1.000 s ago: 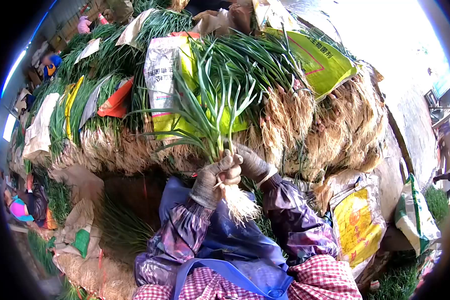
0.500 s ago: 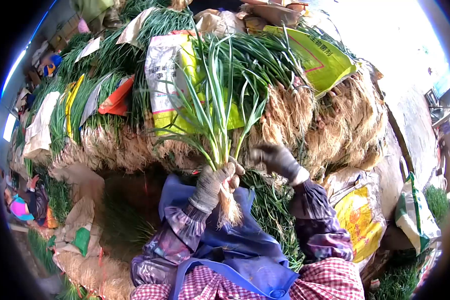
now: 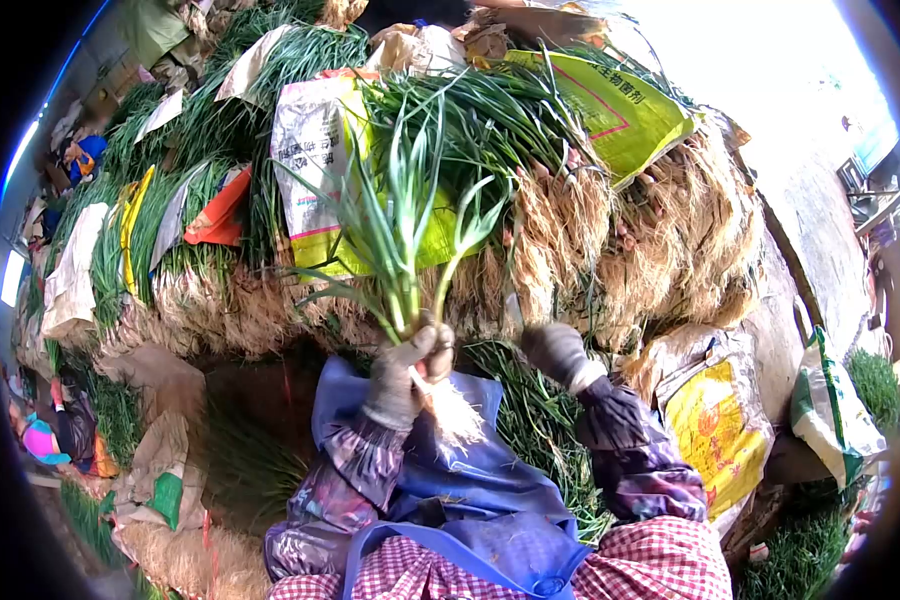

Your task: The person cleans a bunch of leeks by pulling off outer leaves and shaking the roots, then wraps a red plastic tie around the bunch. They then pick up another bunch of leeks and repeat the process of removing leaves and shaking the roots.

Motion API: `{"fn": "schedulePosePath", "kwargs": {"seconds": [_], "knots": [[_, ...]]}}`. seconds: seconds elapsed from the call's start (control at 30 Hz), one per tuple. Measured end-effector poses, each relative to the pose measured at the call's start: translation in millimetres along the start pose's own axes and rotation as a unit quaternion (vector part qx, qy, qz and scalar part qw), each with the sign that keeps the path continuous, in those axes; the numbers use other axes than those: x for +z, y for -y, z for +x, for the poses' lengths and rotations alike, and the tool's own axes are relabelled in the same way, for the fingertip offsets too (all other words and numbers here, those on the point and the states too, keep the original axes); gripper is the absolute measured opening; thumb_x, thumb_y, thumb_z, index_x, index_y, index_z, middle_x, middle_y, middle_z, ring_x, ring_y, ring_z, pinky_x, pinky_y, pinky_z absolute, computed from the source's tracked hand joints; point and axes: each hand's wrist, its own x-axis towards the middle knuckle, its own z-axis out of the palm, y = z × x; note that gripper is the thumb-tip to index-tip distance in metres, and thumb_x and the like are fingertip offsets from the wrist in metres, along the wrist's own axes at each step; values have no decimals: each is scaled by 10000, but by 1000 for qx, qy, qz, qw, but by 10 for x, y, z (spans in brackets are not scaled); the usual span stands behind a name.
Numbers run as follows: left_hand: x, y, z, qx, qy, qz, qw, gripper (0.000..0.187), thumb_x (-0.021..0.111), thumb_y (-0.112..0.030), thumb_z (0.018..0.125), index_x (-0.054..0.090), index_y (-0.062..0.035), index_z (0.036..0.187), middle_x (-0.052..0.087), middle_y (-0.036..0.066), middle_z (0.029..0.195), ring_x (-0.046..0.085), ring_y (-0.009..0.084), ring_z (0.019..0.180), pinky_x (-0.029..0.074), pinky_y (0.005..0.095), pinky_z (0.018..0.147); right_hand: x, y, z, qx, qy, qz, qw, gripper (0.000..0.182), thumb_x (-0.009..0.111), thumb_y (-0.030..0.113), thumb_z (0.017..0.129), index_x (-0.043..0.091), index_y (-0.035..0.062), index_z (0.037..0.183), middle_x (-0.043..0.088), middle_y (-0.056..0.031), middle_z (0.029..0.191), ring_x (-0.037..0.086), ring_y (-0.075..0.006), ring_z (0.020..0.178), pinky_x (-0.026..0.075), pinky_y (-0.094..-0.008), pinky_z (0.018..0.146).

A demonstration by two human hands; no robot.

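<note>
My left hand (image 3: 402, 372), in a grey knit glove, is closed round a small bunch of green onions (image 3: 408, 280) above my lap. Long green leaves fan upward from the fist, and pale stringy roots (image 3: 454, 412) hang out below it. To its right, my right hand (image 3: 555, 352), also gloved, is held apart from the bunch with its fingers curled. A narrow pale sliver shows at its fingertips against the piled roots; I cannot tell what it holds. Across my lap lies a blue apron (image 3: 460, 500).
Ahead, a long heap of green onions (image 3: 660, 235) has roots facing me, with a green printed sack (image 3: 610, 105) and a white-yellow sack (image 3: 315, 165) on it. Loose greens (image 3: 540, 425) lie right of my lap. A yellow-printed bag (image 3: 715, 430) stands further right. Another person (image 3: 45, 430) is far left.
My left hand has shifted slightly left and the bunch has turned a little. My right hand has moved slightly lower, its fingers now curled downward. The whole view has shifted a little.
</note>
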Motion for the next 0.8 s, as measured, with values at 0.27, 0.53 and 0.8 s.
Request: {"fn": "schedulePosePath", "kwargs": {"seconds": [0.27,0.53,0.8], "knots": [[-1,-322,230,142,89,-113,979,432,571,-184,905,436,-69,1300,547,17,850,314,61,514,303,191,462,-886,-457,686,93,-414,40,905,362,694,480,732,652,125,790,622,-104,667,615,-285,618,485,-368,564],[-230,7,430,-15,-64,-89,994,232,648,-133,843,550,-70,1043,571,67,832,593,200,796,535,347,717,-760,72,541,-17,-442,49,896,167,649,252,773,568,125,701,547,-97,582,589,-308,568,452,-414,516],[-251,293,764,-67,-179,58,980,226,634,27,787,519,-6,979,591,72,799,585,167,608,504,257,499,-571,262,322,37,-154,290,944,357,677,374,825,646,81,1028,691,-79,897,655,-159,771,511,-293,658]]}}
